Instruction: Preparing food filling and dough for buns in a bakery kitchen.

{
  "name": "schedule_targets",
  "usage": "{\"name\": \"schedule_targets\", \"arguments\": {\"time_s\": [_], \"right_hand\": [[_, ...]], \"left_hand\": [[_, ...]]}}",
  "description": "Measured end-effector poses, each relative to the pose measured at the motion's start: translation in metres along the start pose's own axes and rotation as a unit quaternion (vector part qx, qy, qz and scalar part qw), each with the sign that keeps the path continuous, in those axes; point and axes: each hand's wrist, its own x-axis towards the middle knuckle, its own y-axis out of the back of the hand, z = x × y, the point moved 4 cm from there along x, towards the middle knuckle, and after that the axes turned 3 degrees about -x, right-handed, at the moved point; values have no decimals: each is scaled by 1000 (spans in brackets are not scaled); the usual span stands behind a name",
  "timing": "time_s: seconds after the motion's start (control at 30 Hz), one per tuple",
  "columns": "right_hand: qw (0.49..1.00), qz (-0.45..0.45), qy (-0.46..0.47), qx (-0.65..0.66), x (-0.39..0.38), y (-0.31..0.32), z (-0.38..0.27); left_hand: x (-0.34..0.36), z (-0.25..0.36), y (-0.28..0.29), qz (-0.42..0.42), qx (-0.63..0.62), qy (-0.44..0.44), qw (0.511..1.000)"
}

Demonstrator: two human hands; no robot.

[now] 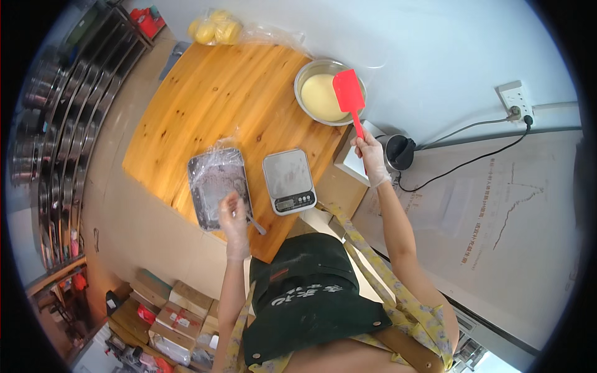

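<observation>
My right hand (370, 152), in a clear glove, is closed round the handle of a red spatula (348, 92). The spatula's blade is over the right side of a metal bowl (300, 98) of smooth pale yellow mixture (320, 93). My left hand (233, 216), also gloved, is over the near right part of a dark rectangular tray (194, 199); its fingers are loosely bent and apart, with nothing visible in them. Crumpled clear plastic film (217, 165) covers part of the tray. Beside my left hand a grey handle (256, 225) sticks out past the tray's edge.
A digital kitchen scale (288, 174) lies between the tray and bowl on the wooden table (217, 93). Yellow fruit-like things in a bag (214, 29) stand at the far edge. A dark-lidded appliance (398, 152) and power cords are at the right; cardboard boxes (177, 320) at lower left.
</observation>
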Motion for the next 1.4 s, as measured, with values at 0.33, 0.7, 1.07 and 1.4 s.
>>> {"name": "schedule_targets", "arguments": {"time_s": [0.33, 0.7, 1.07, 1.4], "right_hand": [[979, -55, -58, -190, -89, -22, 86], [955, -78, 48, -282, -77, -24, 97], [948, 6, 83, -307, -90, -3, 87], [972, 55, 59, -219, -122, 13, 78]], "left_hand": [[-22, 6, -99, -99, 79, 26, 992], [-39, -7, -110, -91, 113, 82, 986], [58, 34, -148, -96, 227, -57, 968], [121, 32, -256, -275, 359, 7, 892]]}}
